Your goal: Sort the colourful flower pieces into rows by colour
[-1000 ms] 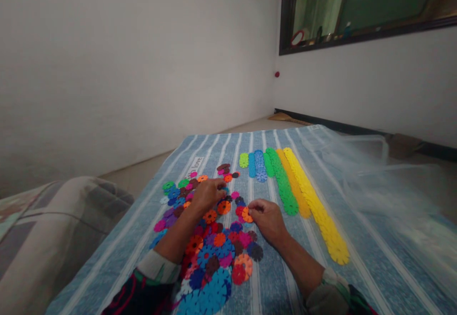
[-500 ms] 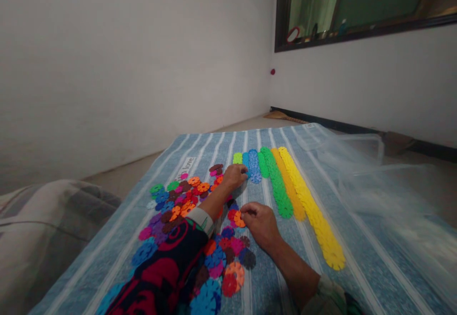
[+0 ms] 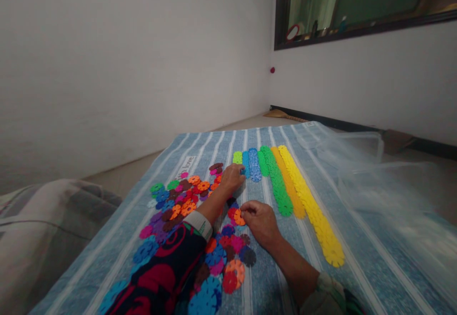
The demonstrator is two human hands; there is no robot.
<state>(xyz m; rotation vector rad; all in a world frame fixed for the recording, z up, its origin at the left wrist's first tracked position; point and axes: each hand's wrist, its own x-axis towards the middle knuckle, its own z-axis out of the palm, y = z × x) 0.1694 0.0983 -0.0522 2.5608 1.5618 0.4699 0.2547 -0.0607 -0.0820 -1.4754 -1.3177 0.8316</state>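
My left hand (image 3: 232,179) is closed in a pinch beside the short light blue row (image 3: 246,159), with a small blue snowflake disc (image 3: 243,171) at its fingertips. Below and to the right, my right hand (image 3: 261,222) has thumb and forefinger pressed together. Its fingertips are at the edge of an orange snowflake disc (image 3: 239,217); whether they grip anything is unclear. Overlapping discs form rows: lime (image 3: 237,157), blue (image 3: 254,165), green (image 3: 276,182), amber (image 3: 290,184) and yellow (image 3: 310,205). Loose mixed discs (image 3: 188,206) lie around and partly under my left arm.
A blue striped cloth (image 3: 228,140) covers the table. Clear plastic containers (image 3: 389,186) stand along its right side. A grey draped cloth (image 3: 53,239) bulges at the left. White walls meet behind the table, with a dark-framed window (image 3: 364,5) at upper right.
My left hand has drawn back slightly to the left from the light blue row, the blue disc still at its fingertips. My right hand stays almost in place.
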